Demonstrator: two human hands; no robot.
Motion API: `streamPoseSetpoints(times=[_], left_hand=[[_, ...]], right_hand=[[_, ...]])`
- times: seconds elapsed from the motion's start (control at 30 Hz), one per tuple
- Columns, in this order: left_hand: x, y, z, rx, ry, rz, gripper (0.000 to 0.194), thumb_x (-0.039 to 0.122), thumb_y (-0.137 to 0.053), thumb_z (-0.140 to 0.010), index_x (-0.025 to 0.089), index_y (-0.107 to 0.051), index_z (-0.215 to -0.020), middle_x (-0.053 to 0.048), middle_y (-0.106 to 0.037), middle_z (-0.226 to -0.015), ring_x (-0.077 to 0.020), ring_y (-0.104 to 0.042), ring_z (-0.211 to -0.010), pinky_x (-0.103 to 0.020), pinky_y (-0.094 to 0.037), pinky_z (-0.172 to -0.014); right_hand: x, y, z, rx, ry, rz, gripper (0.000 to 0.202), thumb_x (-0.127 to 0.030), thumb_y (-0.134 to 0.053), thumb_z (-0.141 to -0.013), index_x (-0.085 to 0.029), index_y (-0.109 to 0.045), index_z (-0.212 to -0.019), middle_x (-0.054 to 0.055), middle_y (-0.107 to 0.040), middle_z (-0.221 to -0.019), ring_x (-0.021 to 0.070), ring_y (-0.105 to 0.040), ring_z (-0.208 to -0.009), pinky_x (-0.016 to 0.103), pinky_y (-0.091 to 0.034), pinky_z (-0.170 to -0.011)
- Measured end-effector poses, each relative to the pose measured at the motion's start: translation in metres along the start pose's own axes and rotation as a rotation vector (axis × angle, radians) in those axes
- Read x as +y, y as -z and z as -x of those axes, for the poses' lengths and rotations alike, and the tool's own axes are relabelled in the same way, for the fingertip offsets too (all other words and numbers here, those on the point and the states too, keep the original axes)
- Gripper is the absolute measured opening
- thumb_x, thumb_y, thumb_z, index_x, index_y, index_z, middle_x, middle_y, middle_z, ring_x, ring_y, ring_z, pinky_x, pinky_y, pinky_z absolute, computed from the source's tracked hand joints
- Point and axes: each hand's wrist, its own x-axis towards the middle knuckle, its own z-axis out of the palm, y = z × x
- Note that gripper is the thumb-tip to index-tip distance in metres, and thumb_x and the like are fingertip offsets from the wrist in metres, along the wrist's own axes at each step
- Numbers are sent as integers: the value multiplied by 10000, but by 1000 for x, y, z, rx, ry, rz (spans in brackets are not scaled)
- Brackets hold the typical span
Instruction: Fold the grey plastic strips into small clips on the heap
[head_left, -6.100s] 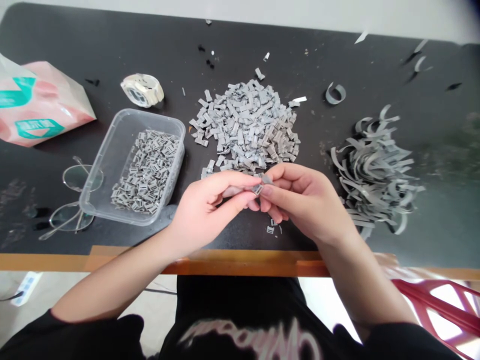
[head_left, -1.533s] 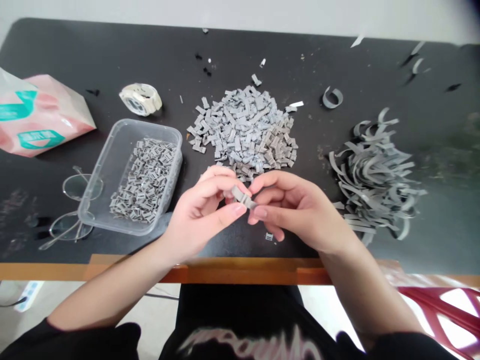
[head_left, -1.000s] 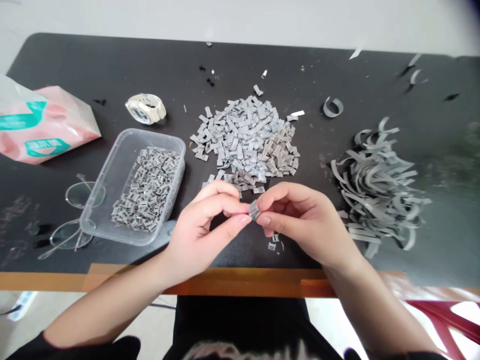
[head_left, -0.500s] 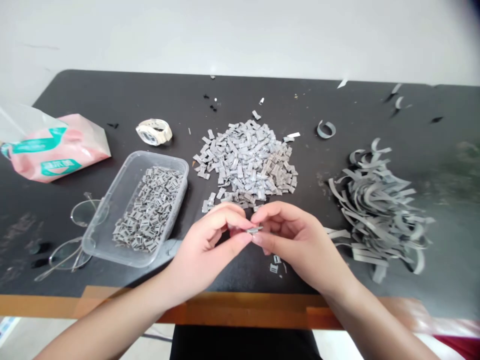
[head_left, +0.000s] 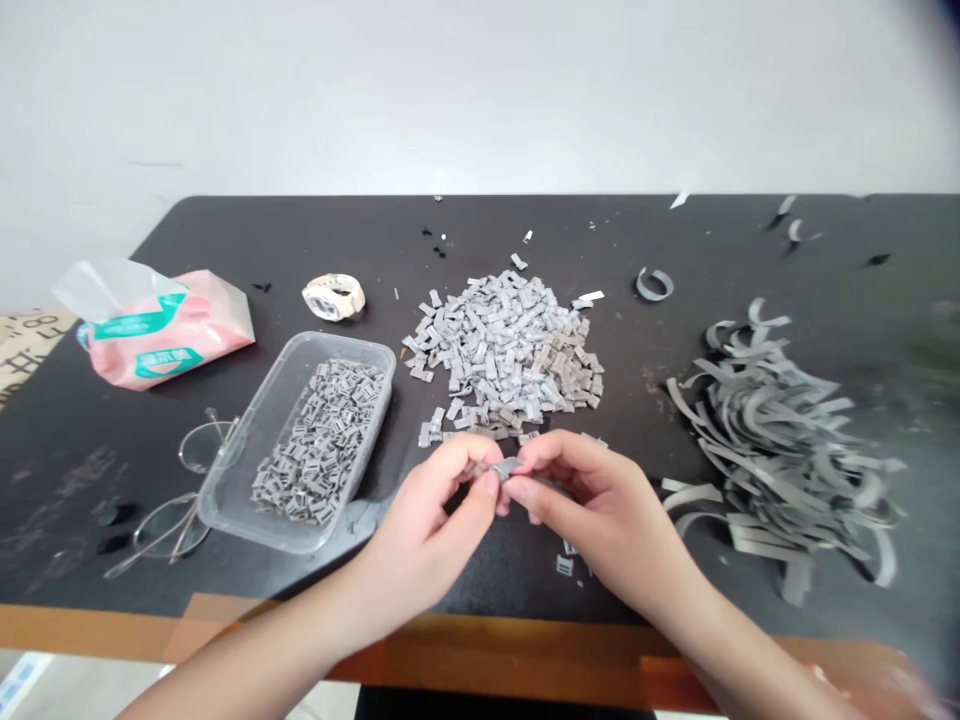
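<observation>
Near the table's front, my left hand [head_left: 439, 515] and my right hand [head_left: 592, 495] meet fingertip to fingertip. Between both sets of thumbs and fingers is a small grey strap piece [head_left: 508, 466], now with its flat face partly showing. Fingers cover its ends, so whether a buckle is on it cannot be made out. Just beyond the hands lies a heap of short grey strap pieces [head_left: 517, 335]. By my right wrist a loose grey buckle [head_left: 564, 566] rests on the table, with another partly hidden beside it.
On the left stands a clear plastic box [head_left: 247, 440] of small grey buckles [head_left: 322, 450], with eyeglasses [head_left: 161, 525] against it. Behind are a white watch [head_left: 334, 298] and a pink tissue pack [head_left: 172, 325]. Grey strips [head_left: 780, 430] are piled at right; one curled strip [head_left: 654, 285] lies apart.
The strap piece has turned from nearly edge-on to showing its flat face, still between both hands' fingertips. The whole view has shifted, so the table sits lower and further right.
</observation>
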Motion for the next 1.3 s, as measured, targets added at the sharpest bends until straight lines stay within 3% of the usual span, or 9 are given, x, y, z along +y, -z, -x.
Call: streamPoseSetpoints(times=[0.17, 0.3, 0.43, 0.53, 0.8, 1.07, 1.17, 1.23, 1.3], left_hand=[[0, 1, 1, 26, 25, -19, 223, 351, -432, -1033, 210, -534, -892, 18, -465, -732, -126, -427, -634, -241, -374, -546], [2, 3, 1, 54, -8, -87, 233, 345, -418, -1047, 211, -544, -905, 11, -490, -763, -133, -458, -673, -252, -412, -609], [2, 3, 1, 26, -28, -113, 242, 351, -409, -1057, 214, -562, -929, 4, -548, -783, -141, -509, -707, -260, -448, -656], [0, 2, 2, 2, -40, -119, 236, 348, -411, -1059, 213, -576, -957, 3, -564, -785, -142, -520, -706, -264, -457, -666], [0, 0, 4, -24, -8, -38, 235, 342, -402, -1069, 224, -556, -936, 2, -572, -822, -143, -527, -748, -264, -453, -709], [-6, -2, 5, -2, -61, 150, 192, 311, -479, -1052, 211, -583, -926, 18, -516, -764, -115, -489, -694, -243, -425, -650], [-8, -3, 5, 11, -98, 199, 135, 266, -471, -1056, 240, -599, -1091, 30, -526, -772, -103, -512, -705, -225, -439, -664], [-8, -2, 4, -21, -105, 158, 209, 247, -460, -1058, 274, -584, -1223, 29, -553, -808, -101, -532, -732, -220, -455, -688], [-8, 0, 2, -73, -110, 72, 234, 227, -451, -1055, 278, -612, -1218, 23, -581, -833, -100, -541, -749, -218, -456, -697]], right_hand=[[-3, -1, 0, -13, 15, 88, 86, -255, -736, -828, -215, -673, -784, -22, -623, -658, 128, -569, -598, 255, -505, -626], [-6, -1, 1, -15, 15, 109, 97, -265, -738, -824, -215, -672, -773, -23, -606, -635, 124, -543, -568, 254, -503, -600], [-5, 0, 1, 29, 24, 9, 152, -300, -816, -773, -219, -708, -843, -7, -655, -693, 128, -561, -575, 251, -504, -572], [-5, 2, 2, 44, 5, 22, 141, -307, -812, -784, -212, -717, -825, -16, -623, -630, 130, -556, -568, 250, -502, -572], [-10, 2, 3, -43, -140, -112, 162, -299, -813, -803, -192, -692, -796, -20, -645, -642, 104, -562, -569, 227, -476, -591], [-2, 1, -3, -92, -430, -518, 242, -277, -835, -771, -150, -634, -724, -15, -653, -636, 43, -507, -474, 157, -215, -420], [1, 0, -5, -104, -448, -599, 233, -260, -823, -768, -147, -625, -722, -20, -636, -622, 38, -500, -465, 148, -165, -404], [2, 1, -6, -136, -468, -643, 231, -271, -814, -772, -145, -625, -730, -21, -622, -612, 35, -479, -449, 153, -133, -394], [3, 1, -8, -153, -494, -652, 241, -265, -818, -763, -143, -614, -722, -29, -602, -596, 29, -458, -438, 154, -122, -393]])
